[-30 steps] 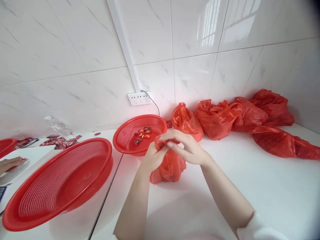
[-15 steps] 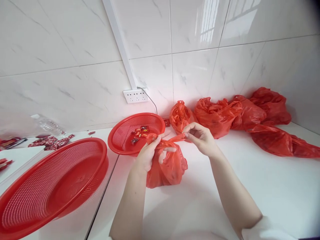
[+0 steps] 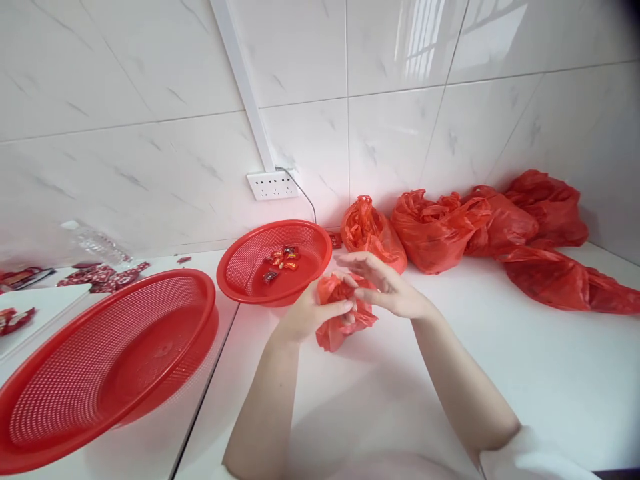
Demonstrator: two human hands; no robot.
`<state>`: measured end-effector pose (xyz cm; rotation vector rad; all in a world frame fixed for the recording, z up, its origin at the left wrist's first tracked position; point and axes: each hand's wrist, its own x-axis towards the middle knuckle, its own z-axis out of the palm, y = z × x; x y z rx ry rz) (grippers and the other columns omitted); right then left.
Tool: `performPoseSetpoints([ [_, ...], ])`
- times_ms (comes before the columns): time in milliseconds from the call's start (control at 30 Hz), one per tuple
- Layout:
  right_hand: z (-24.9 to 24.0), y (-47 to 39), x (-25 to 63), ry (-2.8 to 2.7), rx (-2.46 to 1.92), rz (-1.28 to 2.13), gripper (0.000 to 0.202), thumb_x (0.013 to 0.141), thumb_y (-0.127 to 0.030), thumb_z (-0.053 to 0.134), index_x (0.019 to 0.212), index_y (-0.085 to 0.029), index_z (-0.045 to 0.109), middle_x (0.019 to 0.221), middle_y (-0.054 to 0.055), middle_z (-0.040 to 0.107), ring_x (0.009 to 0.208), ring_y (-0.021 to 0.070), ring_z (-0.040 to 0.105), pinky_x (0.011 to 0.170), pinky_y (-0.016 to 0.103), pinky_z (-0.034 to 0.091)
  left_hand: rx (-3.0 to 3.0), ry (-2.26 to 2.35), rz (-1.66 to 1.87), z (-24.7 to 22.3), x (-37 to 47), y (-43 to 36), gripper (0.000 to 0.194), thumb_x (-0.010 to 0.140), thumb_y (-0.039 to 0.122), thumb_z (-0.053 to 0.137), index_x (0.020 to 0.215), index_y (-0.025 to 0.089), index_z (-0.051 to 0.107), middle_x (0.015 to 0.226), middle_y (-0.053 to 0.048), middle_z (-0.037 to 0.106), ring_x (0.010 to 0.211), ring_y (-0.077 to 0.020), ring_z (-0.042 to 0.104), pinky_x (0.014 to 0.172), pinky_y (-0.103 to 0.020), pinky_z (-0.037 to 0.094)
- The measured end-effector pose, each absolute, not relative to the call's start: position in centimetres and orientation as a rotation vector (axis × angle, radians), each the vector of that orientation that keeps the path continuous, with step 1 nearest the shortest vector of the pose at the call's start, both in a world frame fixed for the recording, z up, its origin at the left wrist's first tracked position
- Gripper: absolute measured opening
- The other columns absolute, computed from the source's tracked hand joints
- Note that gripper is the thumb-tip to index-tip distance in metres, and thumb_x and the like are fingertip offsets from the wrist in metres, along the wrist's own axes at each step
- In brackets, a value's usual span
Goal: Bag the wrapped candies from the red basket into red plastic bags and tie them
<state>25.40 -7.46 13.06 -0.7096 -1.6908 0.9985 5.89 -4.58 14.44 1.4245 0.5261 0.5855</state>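
My left hand [image 3: 311, 312] is closed around the gathered upper part of a small red plastic bag [image 3: 334, 335], its thumb lying across the front. Close against the bag's right side, my right hand [image 3: 393, 288] has its thumb and fingers apart, curved around the bag's top. Whether its fingertips touch the plastic is hard to make out. Just behind the bag stands a round red plastic basket [image 3: 237, 280] with several wrapped candies [image 3: 286, 259] on its bottom.
A larger red basket [image 3: 203, 283] is at left, beside a white board [image 3: 55, 308], scattered red wrapped packets [image 3: 107, 277] and a clear plastic bottle [image 3: 97, 243]. Several filled red bags [image 3: 435, 233] line the tiled wall at right. A power socket [image 3: 273, 186] is on the wall.
My right hand has let go of the bag's stretched-out end and come in closer with its fingers spread. The bag is bunched up smaller and higher, and my left hand has turned around it.
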Motion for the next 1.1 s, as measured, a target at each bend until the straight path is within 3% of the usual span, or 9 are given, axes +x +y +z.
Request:
performPoseSetpoints([
  [67,12.7,-7.2,25.3,-1.792,-0.669,1.127,0.063,0.084,-0.019,0.064,0.140,-0.031,0.038,0.148,0.007,0.039,0.129,0.0208,0.047,0.101,0.037,0.046,1.608,0.535,0.503,14.8,5.4,-4.7,0.017,0.083,0.020,0.062,0.100,0.019,0.062,0.083,-0.002,0.066,0.072,-0.0153,0.066,0.073,-0.030,0.053],
  [200,12.1,-7.0,25.2,-1.963,-0.824,1.166,0.081,0.077,-0.012,0.067,0.146,-0.034,0.031,0.134,0.006,0.054,0.094,0.0155,0.062,0.079,0.032,0.054,2.042,0.567,0.397,15.2,4.2,-4.5,0.035,0.082,0.009,0.054,0.110,0.025,0.069,0.098,-0.003,0.070,0.090,-0.0186,0.066,0.084,-0.032,0.052],
  [300,11.8,-6.7,24.8,-1.911,-0.842,1.172,0.074,0.078,-0.013,0.066,0.144,-0.031,0.037,0.123,0.005,0.060,0.097,0.0161,0.061,0.086,0.033,0.052,2.279,0.577,0.663,14.6,4.0,-4.3,0.034,0.081,0.006,0.055,0.101,0.026,0.074,0.099,-0.004,0.071,0.095,-0.0198,0.066,0.087,-0.034,0.052],
  [433,11.8,-6.7,24.1,-1.729,-0.720,1.380,0.056,0.082,-0.029,0.069,0.135,-0.023,0.048,0.114,0.006,0.062,0.100,0.0177,0.061,0.085,0.032,0.052,2.373,0.502,1.228,13.4,4.7,-4.3,0.014,0.083,0.016,0.063,0.085,0.024,0.075,0.123,-0.006,0.059,0.095,-0.0178,0.065,0.081,-0.032,0.056],
  [567,12.2,-6.9,24.0,-1.660,-0.669,1.470,0.035,0.092,-0.044,0.052,0.115,-0.019,0.061,0.094,0.004,0.062,0.072,0.0109,0.060,0.059,0.023,0.052,2.350,0.532,1.782,13.1,5.3,-4.3,0.012,0.086,0.018,0.062,0.096,0.022,0.068,0.114,-0.006,0.061,0.095,-0.0176,0.065,0.076,-0.030,0.057],
  [700,12.5,-7.1,24.1,-1.753,-0.852,1.464,0.032,0.091,-0.044,0.054,0.110,-0.019,0.061,0.069,-0.003,0.055,0.048,0.0062,0.046,0.035,0.015,0.034,2.361,0.614,1.952,13.1,5.5,-4.2,0.014,0.085,0.016,0.064,0.097,0.022,0.065,0.106,-0.004,0.063,0.090,-0.0159,0.065,0.075,-0.029,0.057],
  [800,12.4,-7.0,23.8,-1.701,-0.824,1.398,0.030,0.092,-0.045,0.051,0.101,-0.018,0.062,0.075,-0.001,0.057,0.058,0.0085,0.051,0.041,0.017,0.039,2.432,0.645,1.845,12.9,5.5,-4.1,0.016,0.085,0.017,0.063,0.100,0.023,0.065,0.108,-0.005,0.064,0.098,-0.0179,0.064,0.084,-0.032,0.055],
  [967,11.9,-6.4,23.4,-1.542,-0.672,1.331,0.019,0.087,-0.036,0.063,0.085,-0.017,0.062,0.087,0.001,0.061,0.080,0.0124,0.057,0.077,0.028,0.048,2.307,0.665,1.469,12.6,5.2,-3.7,0.022,0.083,0.017,0.064,0.105,0.023,0.065,0.111,-0.006,0.063,0.102,-0.0183,0.062,0.079,-0.028,0.055],
  [1100,11.2,-5.5,23.8,-1.140,-0.657,1.397,0.021,0.086,-0.036,0.065,0.077,-0.020,0.056,0.083,-0.001,0.065,0.079,0.0117,0.061,0.081,0.028,0.048,2.256,0.647,1.162,13.2,4.4,-3.1,0.026,0.084,0.016,0.061,0.106,0.026,0.069,0.119,-0.006,0.059,0.112,-0.0203,0.058,0.092,-0.033,0.051],
])
